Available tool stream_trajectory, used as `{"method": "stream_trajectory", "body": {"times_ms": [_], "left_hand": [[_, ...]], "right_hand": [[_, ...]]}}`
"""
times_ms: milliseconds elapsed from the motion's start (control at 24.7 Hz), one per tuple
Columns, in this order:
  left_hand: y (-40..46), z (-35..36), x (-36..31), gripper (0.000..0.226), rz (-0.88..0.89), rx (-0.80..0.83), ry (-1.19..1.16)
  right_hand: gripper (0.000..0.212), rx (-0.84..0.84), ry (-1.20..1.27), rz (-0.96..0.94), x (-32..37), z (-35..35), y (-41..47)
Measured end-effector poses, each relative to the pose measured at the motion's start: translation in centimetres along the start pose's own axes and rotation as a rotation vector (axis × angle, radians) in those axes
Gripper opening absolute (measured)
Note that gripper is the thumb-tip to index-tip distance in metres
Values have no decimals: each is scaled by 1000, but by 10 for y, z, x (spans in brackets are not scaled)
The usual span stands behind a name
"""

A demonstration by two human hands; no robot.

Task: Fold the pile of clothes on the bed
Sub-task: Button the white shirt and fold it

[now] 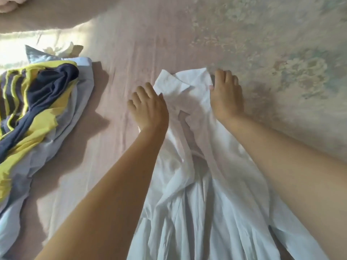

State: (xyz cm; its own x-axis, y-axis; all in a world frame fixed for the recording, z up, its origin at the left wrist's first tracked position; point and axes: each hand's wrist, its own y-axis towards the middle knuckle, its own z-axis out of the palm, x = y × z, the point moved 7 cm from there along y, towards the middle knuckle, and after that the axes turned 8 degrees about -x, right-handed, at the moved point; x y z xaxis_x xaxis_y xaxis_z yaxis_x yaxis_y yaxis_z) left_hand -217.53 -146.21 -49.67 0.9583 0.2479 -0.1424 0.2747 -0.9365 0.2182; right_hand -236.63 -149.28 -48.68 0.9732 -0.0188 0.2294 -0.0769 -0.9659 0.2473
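A white collared shirt (202, 194) lies lengthwise on the bed, collar away from me and front open. My left hand (148, 106) holds the shirt's left shoulder beside the collar, fingers curled over the edge. My right hand (226, 96) grips the right shoulder at the collar, thumb pinching the cloth. A pile of clothes (37, 113) lies at the left: a navy and yellow striped garment on top of pale blue and grey ones.
The bed (131, 44) is covered by a pinkish sheet with a faded floral print on the right side. A pink blanket (11, 4) shows at the top left corner. Bright sunlight falls across the left edge.
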Motion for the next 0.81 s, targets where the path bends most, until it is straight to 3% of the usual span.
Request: {"method": "stream_trajectory", "body": {"times_ms": [81, 162, 203, 284, 405, 486, 567, 689, 810], "left_hand": [[-29, 15, -12, 45, 139, -51, -207], [-60, 37, -16, 56, 234, 119, -395], [-74, 46, -16, 63, 266, 211, -393], [-89, 51, -11, 71, 290, 198, -357], [-86, 46, -5, 73, 195, 148, -494], [-78, 41, -3, 61, 72, 100, -592], [-70, 33, -4, 43, 6, 6, -523], [-60, 34, -4, 30, -48, 24, -417], [-54, 39, -1, 28, -214, 140, -519]], "right_hand": [[25, 83, 239, -110, 8, 26, -27], [20, 210, 455, -134, 15, 42, -52], [21, 252, 525, -99, 15, 48, -61], [25, 241, 624, -20, 11, 55, -70], [18, 135, 703, 69, 6, 55, -78], [8, 67, 659, 62, 6, 54, -80], [6, 32, 620, 60, 10, 53, -80], [6, 72, 632, 205, 9, 55, -80], [10, 145, 612, 306, 10, 56, -79]]}}
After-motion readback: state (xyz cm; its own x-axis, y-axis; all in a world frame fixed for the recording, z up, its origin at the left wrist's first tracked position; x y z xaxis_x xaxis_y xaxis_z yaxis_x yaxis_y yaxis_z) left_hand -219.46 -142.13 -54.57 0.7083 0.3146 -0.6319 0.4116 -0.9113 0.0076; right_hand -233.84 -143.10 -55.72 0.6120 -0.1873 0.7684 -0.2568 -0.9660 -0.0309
